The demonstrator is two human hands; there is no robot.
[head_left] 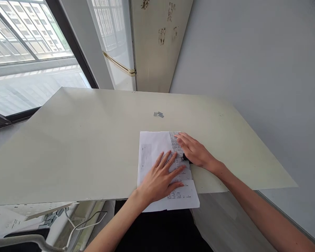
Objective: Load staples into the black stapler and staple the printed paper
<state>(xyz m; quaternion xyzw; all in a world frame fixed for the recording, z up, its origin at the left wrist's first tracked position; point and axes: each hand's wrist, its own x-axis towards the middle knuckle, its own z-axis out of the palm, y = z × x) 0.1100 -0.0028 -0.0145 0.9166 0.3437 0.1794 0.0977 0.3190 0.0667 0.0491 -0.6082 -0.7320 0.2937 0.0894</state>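
A stack of printed paper sheets point(156, 140) lies at the table's front edge, its lower end hanging over. Spread flat on the sheets, my left hand point(160, 180) has its fingers apart and holds them down. My right hand point(195, 150) reaches over the right edge of the paper with its fingers stretched out. Under its palm a small black tool point(184, 157), which looks like a stapler, shows at the edge of the sheets; most of it is hidden. Farther back lie several short grey strips point(159, 114) that look like staples.
The sheets rest on a wide pale table point(81, 140). A fridge point(157, 63) stands behind it, a window point(28, 42) is at the left and a grey wall point(252, 70) at the right. Cables point(81, 225) hang below the table's left front.
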